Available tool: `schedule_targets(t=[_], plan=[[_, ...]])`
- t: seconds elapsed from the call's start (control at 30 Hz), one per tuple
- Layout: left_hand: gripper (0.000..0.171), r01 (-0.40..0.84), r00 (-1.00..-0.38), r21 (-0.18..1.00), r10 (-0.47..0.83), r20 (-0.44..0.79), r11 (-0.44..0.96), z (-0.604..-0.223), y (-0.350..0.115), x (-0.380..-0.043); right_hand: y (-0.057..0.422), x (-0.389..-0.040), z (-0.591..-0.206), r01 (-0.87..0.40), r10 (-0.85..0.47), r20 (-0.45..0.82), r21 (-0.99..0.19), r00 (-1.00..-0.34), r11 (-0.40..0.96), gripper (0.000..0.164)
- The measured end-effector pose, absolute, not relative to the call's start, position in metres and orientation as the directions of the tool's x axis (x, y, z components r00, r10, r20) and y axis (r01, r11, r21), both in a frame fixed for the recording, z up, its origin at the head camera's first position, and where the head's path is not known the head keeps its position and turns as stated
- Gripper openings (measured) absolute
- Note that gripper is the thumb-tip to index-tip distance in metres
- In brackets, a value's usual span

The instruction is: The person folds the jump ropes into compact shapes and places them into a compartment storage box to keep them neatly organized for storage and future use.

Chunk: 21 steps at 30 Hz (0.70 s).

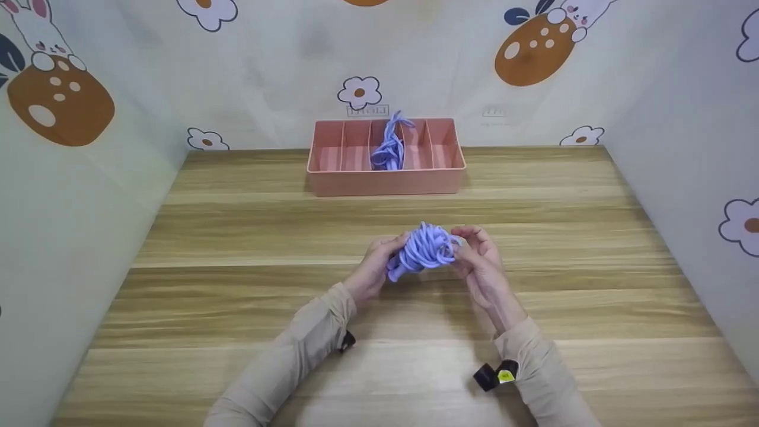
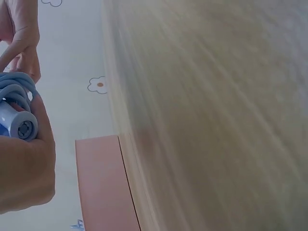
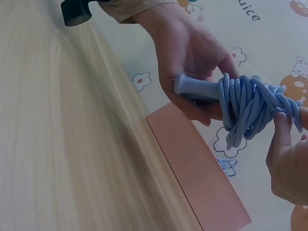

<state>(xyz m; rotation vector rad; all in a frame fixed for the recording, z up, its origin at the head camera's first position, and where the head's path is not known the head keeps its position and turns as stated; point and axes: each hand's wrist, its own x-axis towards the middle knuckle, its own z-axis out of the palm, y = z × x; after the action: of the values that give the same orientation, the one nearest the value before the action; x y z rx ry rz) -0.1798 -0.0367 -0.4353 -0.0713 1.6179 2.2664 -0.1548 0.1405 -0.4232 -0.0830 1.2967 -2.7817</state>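
A blue-violet jump rope (image 1: pixel 426 248) is wound into a tight bundle, held up between both hands over the table. My left hand (image 1: pixel 375 268) grips it at the handle end. In the right wrist view a smooth handle (image 3: pixel 199 89) sticks out of the coils across the left palm. The handle's round end cap (image 2: pixel 25 129) shows in the left wrist view. At the other end of the bundle, my right hand (image 1: pixel 483 273) pinches a loop of cord between thumb and finger, its other fingers loosely bent.
A pink box (image 1: pixel 388 182) with several compartments stands at the back of the wooden table (image 1: pixel 237 237), near the patterned wall. Its middle compartment holds another blue-violet corded bundle (image 1: pixel 389 148), with loops rising above the rim. Patterned walls also flank the table on both sides.
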Motion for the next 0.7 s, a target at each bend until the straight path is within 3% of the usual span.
schedule_targets(t=[0.23, 0.33, 0.47, 0.7], plan=[[0.033, -0.290, -0.945, 0.923, 0.226, -0.236, -0.251, -0.436, -0.037, -0.179, 0.139, -0.158, -0.418, -0.104, 0.035, 0.098, -0.936, -0.995, -0.335, 0.028], [0.029, -0.280, -0.951, 0.926, 0.206, -0.231, -0.254, -0.435, -0.037, -0.179, 0.140, -0.158, -0.415, -0.228, 0.048, 0.226, -0.973, -0.973, -0.037, 0.017], [0.018, -0.255, -0.960, 0.933, 0.183, -0.212, -0.255, -0.434, -0.037, -0.177, 0.141, -0.158, -0.413, -0.400, 0.007, 0.430, -0.846, -0.903, 0.353, 0.006], [0.016, -0.201, -0.975, 0.941, 0.151, -0.165, -0.271, -0.437, -0.033, -0.176, 0.140, -0.159, -0.412, -0.487, -0.059, 0.560, -0.657, -0.826, 0.576, 0.004]])
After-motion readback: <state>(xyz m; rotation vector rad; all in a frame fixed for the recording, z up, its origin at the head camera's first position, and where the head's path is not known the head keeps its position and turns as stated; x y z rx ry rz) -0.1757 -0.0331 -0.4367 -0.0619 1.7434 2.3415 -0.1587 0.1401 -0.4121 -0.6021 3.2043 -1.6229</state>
